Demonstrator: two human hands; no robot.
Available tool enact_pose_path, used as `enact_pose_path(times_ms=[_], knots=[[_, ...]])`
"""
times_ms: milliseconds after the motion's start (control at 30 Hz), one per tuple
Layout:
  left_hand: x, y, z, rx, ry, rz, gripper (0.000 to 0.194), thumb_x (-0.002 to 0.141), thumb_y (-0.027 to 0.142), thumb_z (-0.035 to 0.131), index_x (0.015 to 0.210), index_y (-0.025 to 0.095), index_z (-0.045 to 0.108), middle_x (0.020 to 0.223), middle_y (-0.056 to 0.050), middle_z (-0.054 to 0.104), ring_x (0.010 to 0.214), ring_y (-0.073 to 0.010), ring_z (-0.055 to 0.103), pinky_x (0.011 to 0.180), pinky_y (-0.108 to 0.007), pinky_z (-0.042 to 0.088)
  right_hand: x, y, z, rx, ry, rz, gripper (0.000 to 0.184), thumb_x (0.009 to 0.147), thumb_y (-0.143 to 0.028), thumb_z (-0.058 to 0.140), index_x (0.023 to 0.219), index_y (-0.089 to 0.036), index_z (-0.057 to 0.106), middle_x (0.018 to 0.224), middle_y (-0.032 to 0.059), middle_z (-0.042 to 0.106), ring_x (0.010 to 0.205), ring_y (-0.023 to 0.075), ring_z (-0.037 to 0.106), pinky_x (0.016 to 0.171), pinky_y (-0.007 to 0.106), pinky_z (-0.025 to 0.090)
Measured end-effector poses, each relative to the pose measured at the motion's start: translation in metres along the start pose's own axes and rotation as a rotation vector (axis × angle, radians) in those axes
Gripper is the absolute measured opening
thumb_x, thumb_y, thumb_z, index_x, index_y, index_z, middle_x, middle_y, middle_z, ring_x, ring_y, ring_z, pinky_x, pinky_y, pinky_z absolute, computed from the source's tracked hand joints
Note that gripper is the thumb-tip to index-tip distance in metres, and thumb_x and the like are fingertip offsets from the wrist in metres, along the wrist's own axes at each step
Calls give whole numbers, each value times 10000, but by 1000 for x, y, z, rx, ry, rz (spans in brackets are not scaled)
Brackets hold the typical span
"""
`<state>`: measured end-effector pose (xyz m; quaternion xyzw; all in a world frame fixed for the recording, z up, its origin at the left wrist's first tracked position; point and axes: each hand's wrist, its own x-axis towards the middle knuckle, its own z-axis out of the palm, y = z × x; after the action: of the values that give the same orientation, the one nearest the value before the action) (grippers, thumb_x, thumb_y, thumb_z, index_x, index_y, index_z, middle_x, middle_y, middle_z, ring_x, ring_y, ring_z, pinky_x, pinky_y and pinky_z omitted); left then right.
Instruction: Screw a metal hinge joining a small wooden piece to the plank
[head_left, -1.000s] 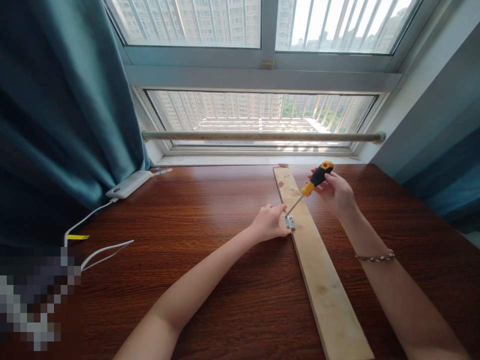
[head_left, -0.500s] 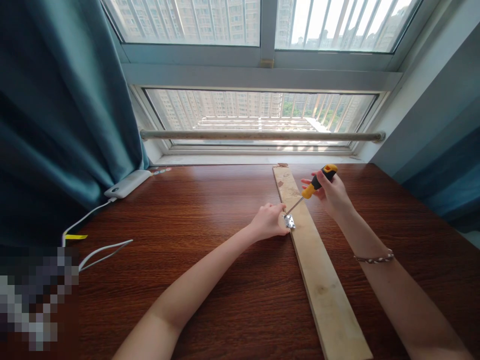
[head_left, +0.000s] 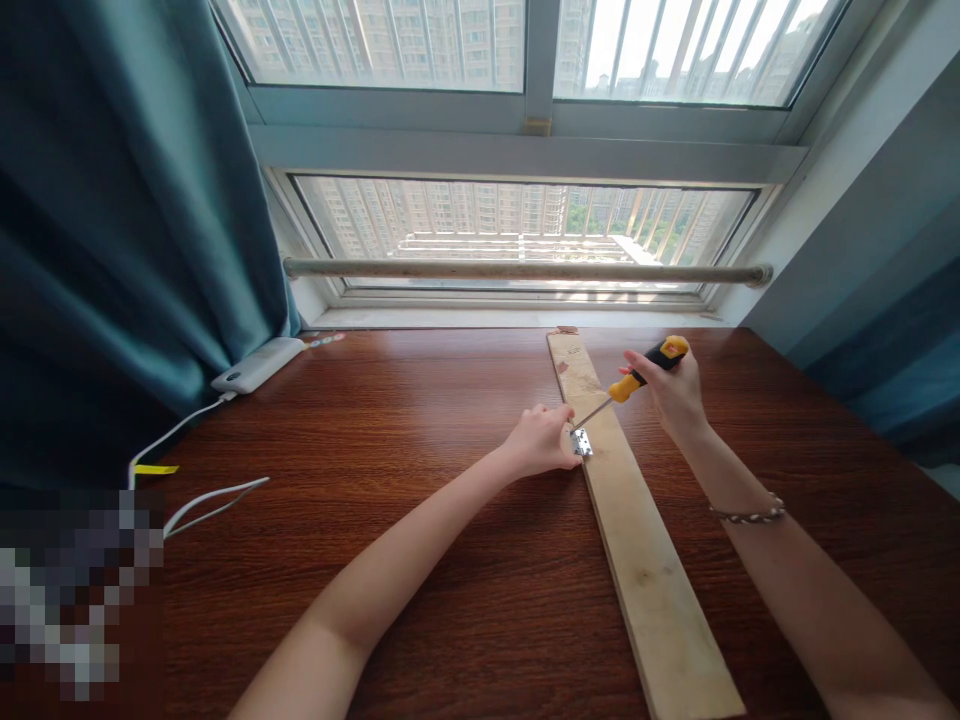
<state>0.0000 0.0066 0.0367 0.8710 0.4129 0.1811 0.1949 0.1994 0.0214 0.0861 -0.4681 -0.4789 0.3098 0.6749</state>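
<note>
A small silver hinge (head_left: 581,442) lies at the left edge of a long pale wooden board (head_left: 641,560). My left hand (head_left: 536,440) pinches the hinge against that edge, thumb on the near side and fingers on the far side. My right hand (head_left: 675,390) grips the handle of a yellow and black screwdriver (head_left: 651,368). Its shaft slants down to the left, and the tip meets the hinge's left part, beside my left fingers. Whether a screw sits under the tip is too small to make out.
The board lies on a dark red-brown wooden table (head_left: 420,560) before a window with a metal rail (head_left: 525,270). At left are a white power strip (head_left: 259,366), white cables (head_left: 214,505), a yellow strip (head_left: 156,469) and a blue curtain (head_left: 150,180).
My right hand has shifted slightly to the right and turned about the screwdriver, whose handle now leans lower. My left hand and the hinge stay in place on the board.
</note>
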Motion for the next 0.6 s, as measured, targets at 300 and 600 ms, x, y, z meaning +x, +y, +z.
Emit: enact_pose_path(times_ms=[300, 600], knots=[[0, -3, 1, 67, -36, 27, 451, 598, 476, 661, 951, 213, 566, 915, -45, 623, 914, -251, 512, 777, -304, 383, -7, -15, -13, 296, -304, 130, 351, 715, -283, 613, 1039, -235, 486, 1187, 64, 515, 1013, 212, 565, 821, 388, 489], [4, -4, 1, 147, -99, 52, 402, 630, 503, 624, 926, 231, 644, 935, -49, 620, 906, -227, 523, 830, -309, 367, -6, -7, -17, 38, -73, -29, 407, 490, -256, 788, 778, -187, 509, 715, -46, 520, 633, 93, 546, 551, 202, 490]])
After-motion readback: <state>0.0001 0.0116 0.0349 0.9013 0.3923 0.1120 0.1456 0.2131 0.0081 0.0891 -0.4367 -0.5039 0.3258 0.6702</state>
